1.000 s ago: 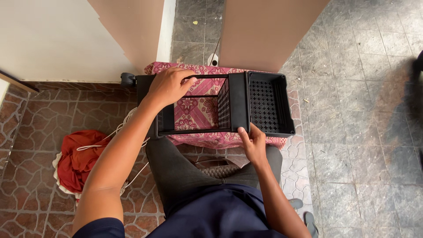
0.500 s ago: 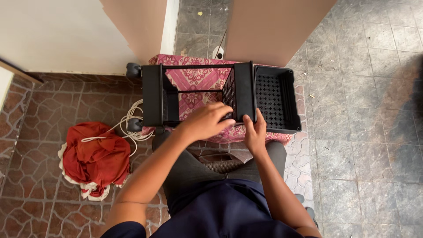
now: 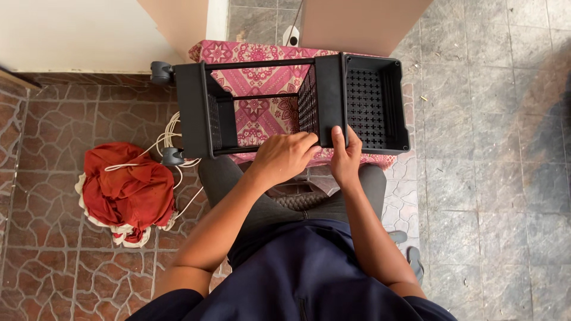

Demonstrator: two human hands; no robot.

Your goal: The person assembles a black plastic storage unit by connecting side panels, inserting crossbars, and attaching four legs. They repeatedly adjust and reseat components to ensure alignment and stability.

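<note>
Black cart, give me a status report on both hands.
Left hand and right hand both gripping black cart at its near edge. Cart lies sideways on patterned cloth. Nothing blocking.

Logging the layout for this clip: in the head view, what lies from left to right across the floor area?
Red cloth bundle → white cord → caster wheel → left hand → right hand → black perforated basket of the cart lying on its side.
</note>
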